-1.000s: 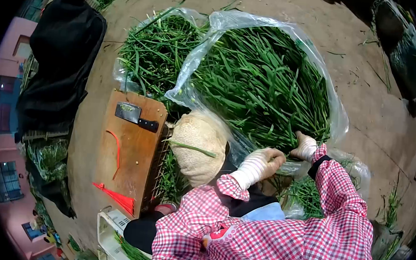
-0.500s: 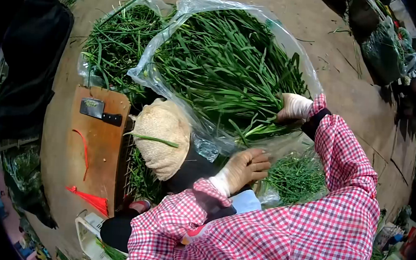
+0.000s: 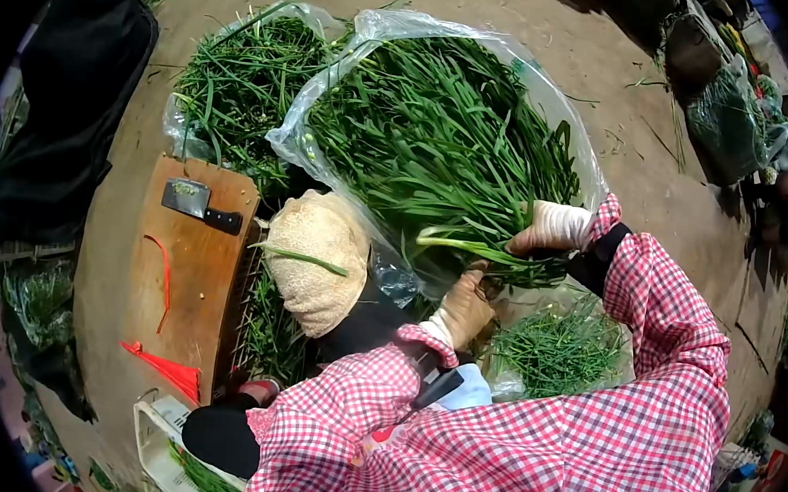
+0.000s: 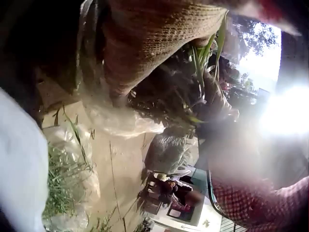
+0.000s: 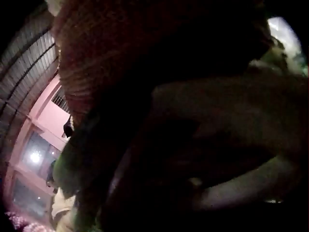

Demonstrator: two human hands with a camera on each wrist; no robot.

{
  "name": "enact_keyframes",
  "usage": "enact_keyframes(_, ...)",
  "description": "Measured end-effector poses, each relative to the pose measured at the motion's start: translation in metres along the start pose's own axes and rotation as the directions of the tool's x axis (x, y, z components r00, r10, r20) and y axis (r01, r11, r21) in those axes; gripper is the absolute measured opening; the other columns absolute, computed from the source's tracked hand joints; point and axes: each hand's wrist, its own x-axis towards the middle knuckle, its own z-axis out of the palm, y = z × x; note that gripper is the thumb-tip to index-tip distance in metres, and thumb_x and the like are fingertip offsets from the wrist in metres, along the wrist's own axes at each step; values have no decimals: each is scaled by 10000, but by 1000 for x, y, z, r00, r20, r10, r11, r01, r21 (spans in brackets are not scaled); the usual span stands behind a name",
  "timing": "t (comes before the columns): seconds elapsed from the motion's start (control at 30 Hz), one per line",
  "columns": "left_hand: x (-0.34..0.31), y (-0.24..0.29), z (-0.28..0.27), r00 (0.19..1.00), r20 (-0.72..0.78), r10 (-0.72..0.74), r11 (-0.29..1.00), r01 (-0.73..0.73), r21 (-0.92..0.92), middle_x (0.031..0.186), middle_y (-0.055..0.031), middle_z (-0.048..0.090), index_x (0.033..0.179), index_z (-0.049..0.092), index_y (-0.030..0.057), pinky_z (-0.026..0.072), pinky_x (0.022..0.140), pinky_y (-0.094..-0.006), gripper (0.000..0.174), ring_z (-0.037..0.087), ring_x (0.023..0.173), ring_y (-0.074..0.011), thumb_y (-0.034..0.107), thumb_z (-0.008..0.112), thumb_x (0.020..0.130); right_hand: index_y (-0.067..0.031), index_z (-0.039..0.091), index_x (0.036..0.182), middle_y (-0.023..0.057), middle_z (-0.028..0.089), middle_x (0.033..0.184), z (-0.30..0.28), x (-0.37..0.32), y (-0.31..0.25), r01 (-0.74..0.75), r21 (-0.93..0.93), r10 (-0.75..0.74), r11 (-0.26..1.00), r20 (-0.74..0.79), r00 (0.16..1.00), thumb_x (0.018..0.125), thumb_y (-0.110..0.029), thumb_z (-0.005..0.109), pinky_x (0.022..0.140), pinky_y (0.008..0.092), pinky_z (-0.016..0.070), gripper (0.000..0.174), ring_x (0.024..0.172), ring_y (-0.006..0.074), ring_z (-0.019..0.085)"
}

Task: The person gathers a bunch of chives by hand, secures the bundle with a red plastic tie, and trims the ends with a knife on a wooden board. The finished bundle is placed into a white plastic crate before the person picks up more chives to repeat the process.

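Observation:
A large clear plastic bag (image 3: 557,101) is full of long green garlic chives (image 3: 432,128). My right hand (image 3: 550,230), wrapped in white at the wrist, grips a bunch of them by the near right side of the bag, pale ends pointing left. Just below, my left hand (image 3: 465,310) holds the underside of the same bunch, its fingertips partly hidden by leaves. In the left wrist view, leaves show beside the knit-covered left hand (image 4: 149,43). The right wrist view is mostly dark, with the right hand's covering (image 5: 91,67) close to the lens.
A wooden board (image 3: 187,275) at left carries a cleaver (image 3: 201,206), a red strip (image 3: 161,282) and red ties (image 3: 167,371). A tan cloth (image 3: 313,258) covers a knee. More greens lie in a bag (image 3: 249,83) behind and a pile (image 3: 558,349) at right. A white crate (image 3: 161,441) stands lower left.
The right hand first reached into the bag's near edge, then drew a bunch of chives toward the body. The left hand opened, then closed on the bunch from below.

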Motion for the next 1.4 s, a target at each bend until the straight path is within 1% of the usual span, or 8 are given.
enact_keyframes(0.63,-19,29,36,894,-414,169,983,-121,140,1118,-105,648,1155,618,78,516,889,-460,406,600,1022,-283,343,678,853,-19,569,1260,104,669,1077,37,30,39,155,231,-183,960,104,977,954,-445,543,903,328,449,525,984,186,592)
enact_keyframes(0.7,-13,31,22,874,-473,111,992,-72,99,1110,-108,655,1135,621,85,506,895,-455,390,603,1004,-290,361,659,862,-70,634,970,-24,583,781,52,48,57,202,218,-226,955,94,970,910,-517,595,688,272,428,453,737,82,490)
enact_keyframes(0.73,-25,33,40,851,-521,71,997,-40,71,1098,-111,660,1128,623,87,504,895,-455,387,608,987,-292,372,649,868,-29,456,1379,73,585,1279,60,43,44,118,421,-213,899,185,959,946,-357,605,980,326,426,563,1137,147,520)
enact_keyframes(0.83,-40,30,24,879,-455,141,989,-103,107,1073,-109,674,1083,621,52,505,889,-430,406,616,972,-279,409,593,892,-103,630,1048,-43,591,951,82,54,63,122,620,-310,775,204,929,867,-464,692,748,259,418,409,866,77,493)
enact_keyframes(1.03,-47,7,3,919,-191,345,871,-238,430,1153,-76,648,1172,618,64,469,939,-383,418,585,1075,-235,373,620,891,-52,466,1363,39,617,1138,88,15,49,286,562,-380,776,55,923,876,-306,710,809,288,491,600,970,112,567)
enact_keyframes(1.17,-91,-7,85,894,-274,354,741,-89,666,1435,-283,373,1468,164,-83,256,1127,-359,1215,328,1361,-340,657,746,700,-76,377,1439,19,583,1165,84,-53,41,282,662,-290,694,-101,952,798,-353,782,795,258,485,807,989,114,549)
enact_keyframes(1.27,-71,-30,59,926,-124,356,77,103,992,1216,-112,524,1457,288,-36,409,899,-294,883,454,949,-174,468,690,854,-55,536,1250,5,610,1032,82,-90,54,166,534,-87,829,-171,981,757,-318,814,745,274,485,624,916,120,556)
enact_keyframes(1.4,-92,-18,106,964,187,191,269,-235,934,1424,-207,416,1523,76,22,361,1064,-366,953,453,1275,-289,409,662,878,-57,599,1118,13,634,955,90,-114,68,320,484,-127,815,-390,912,792,-270,790,668,297,495,434,802,127,572)
